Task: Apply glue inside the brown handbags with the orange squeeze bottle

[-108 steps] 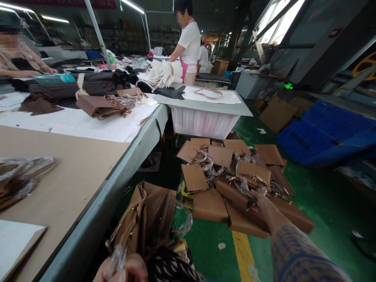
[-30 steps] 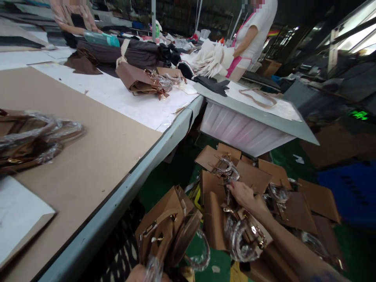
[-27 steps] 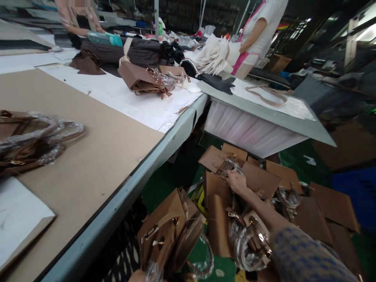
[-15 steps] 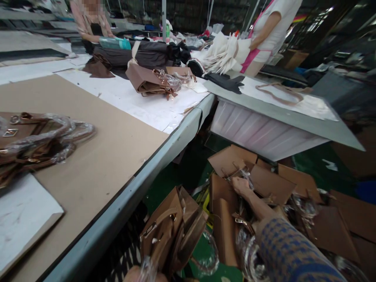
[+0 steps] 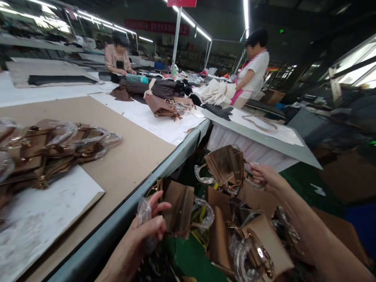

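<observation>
My left hand (image 5: 149, 221) is at the lower middle, its fingers curled around the plastic-wrapped handle of a brown bag (image 5: 178, 205) beside the table edge. To the right, my right hand (image 5: 260, 176) grips the wrapped handle of another brown bag (image 5: 225, 165), which hangs tilted above a pile. In that pile, several brown bags (image 5: 221, 235) with gold fittings and wrapped handles lie over the green floor. More brown bags (image 5: 58, 147) with wrapped handles are heaped on the table at the left.
The long table (image 5: 138, 152) has a pale blue edge running diagonally. Folded brown bags (image 5: 161, 106) lie farther back on it. A side table (image 5: 264, 131) stands above a white bin (image 5: 243, 147). Two people work behind; the right one (image 5: 254, 74) holds white pieces.
The view has tilted up. My right hand has lifted a bag out of the pile. My left hand has risen beside the table with its bag.
</observation>
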The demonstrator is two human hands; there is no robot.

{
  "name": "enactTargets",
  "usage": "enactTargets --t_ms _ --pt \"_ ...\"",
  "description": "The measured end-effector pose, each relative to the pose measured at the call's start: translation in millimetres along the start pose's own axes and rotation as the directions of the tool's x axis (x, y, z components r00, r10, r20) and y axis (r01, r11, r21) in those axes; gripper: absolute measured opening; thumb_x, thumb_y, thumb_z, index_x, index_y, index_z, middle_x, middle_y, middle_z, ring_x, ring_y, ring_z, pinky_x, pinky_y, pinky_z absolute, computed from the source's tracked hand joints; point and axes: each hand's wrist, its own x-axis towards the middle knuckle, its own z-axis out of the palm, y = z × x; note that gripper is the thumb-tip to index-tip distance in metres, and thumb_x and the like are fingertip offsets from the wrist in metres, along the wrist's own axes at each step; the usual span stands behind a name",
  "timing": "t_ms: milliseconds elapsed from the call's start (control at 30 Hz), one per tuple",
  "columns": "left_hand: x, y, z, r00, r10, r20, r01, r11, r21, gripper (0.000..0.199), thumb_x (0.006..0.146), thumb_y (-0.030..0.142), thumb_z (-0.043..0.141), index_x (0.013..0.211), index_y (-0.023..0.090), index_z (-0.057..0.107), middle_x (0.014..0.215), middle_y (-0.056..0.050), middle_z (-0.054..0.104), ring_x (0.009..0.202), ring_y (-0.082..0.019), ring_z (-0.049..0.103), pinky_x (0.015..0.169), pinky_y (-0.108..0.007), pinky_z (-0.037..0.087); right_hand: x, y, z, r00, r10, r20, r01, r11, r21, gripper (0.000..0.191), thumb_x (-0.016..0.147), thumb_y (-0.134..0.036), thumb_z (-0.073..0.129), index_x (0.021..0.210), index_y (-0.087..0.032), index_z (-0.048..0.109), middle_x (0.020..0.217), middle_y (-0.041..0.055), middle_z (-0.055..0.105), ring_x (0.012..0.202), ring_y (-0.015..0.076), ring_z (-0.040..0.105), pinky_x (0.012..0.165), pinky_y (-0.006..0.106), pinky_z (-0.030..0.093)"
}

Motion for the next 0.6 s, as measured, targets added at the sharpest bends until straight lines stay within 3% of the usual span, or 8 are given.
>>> enactTargets --t_ms 100,200,267,333,400,500,600 --pt "2.6 1.7 5.4 0.991 -0.013 -0.131 0.015 1.0 0.013 0.081 0.065 0.034 0.071 0.136 0.028 0.031 0.134 -0.013 0.039 0.083 -0.019 0.056 0.065 -0.032 0.048 -45.0 -49.3 5.9 0.988 -0.066 0.137 0.043 0.985 0.165 0.034 0.08 -0.048 0.061 0.066 -0.018 0.055 0.047 -0.0096 0.017 0.037 0.0058 0.013 0.036 0.02 0.025" --pt "1.8 0.0 15.7 0.98 0.002 -0.201 0.005 0.999 0.033 0.084 0.065 0.036 0.072 0.137 0.028 0.029 0.138 -0.01 0.034 0.11 -0.026 0.047 0.078 -0.037 0.047 -91.7 -100.4 5.7 0.967 -0.113 0.227 0.056 0.969 0.242 0.031 0.066 -0.047 0.074 0.069 -0.017 0.064 0.045 -0.01 0.013 0.039 0.0048 0.006 0.034 0.02 0.018" --pt "-1.3 -2.7 24.8 0.969 0.013 -0.245 0.001 0.998 0.058 0.084 0.063 0.037 0.073 0.136 0.027 0.031 0.138 -0.009 0.036 0.114 -0.027 0.045 0.08 -0.035 0.045 -123.7 -128.7 6.2 0.957 -0.123 0.261 0.053 0.964 0.261 0.031 0.069 -0.045 0.074 0.075 -0.015 0.069 0.046 -0.0097 0.012 0.039 0.0044 0.006 0.033 0.019 0.018" --pt "-7.8 -6.0 33.2 0.967 0.008 -0.253 0.009 0.998 0.066 0.08 0.061 0.036 0.075 0.131 0.023 0.038 0.128 -0.01 0.047 0.106 -0.024 0.051 0.077 -0.032 0.045 -152.3 -147.9 12.3 0.931 -0.162 0.326 0.058 0.95 0.306 0.026 0.07 -0.039 0.075 0.077 -0.014 0.069 0.045 -0.01 0.011 0.038 0.0033 0.004 0.031 0.018 0.016" --pt "-17.5 -8.2 38.1 0.989 -0.02 -0.149 0.035 0.995 0.095 0.062 0.06 0.034 0.075 0.115 0.015 0.053 0.101 -0.009 0.062 0.085 -0.021 0.058 0.068 -0.027 0.044 -170.5 -155.2 26.0 0.909 -0.192 0.371 0.073 0.948 0.311 0.023 0.074 -0.039 0.072 0.079 -0.016 0.068 0.046 -0.01 0.011 0.038 0.0037 0.003 0.03 0.018 0.017" --pt "-32.0 -5.0 35.3 0.991 -0.11 0.077 0.1 0.988 0.115 0.022 0.063 0.029 0.07 0.073 0.01 0.064 0.061 -0.004 0.06 0.058 -0.014 0.053 0.055 -0.024 0.04 -166.3 -139.8 53.4 0.897 -0.157 0.413 0.085 0.978 0.189 0.029 0.078 -0.047 0.064 0.083 -0.018 0.063 0.048 -0.0097 0.014 0.038 0.0053 0.009 0.036 0.018 0.029" --pt "-39.4 6.1 24.3 0.984 -0.108 0.145 0.116 0.992 -0.049 0.024 0.069 0.029 0.065 0.054 0.011 0.059 0.052 -0.003 0.055 0.063 -0.014 0.055 0.064 -0.024 0.043 -132.9 -96.1 69.7 0.922 -0.075 0.38 0.055 0.996 0.064 0.042 0.08 -0.057 0.056 0.085 -0.015 0.061 0.057 -0.0026 0.042 0.048 0.0104 0.041 0.052 0.026 0.044"
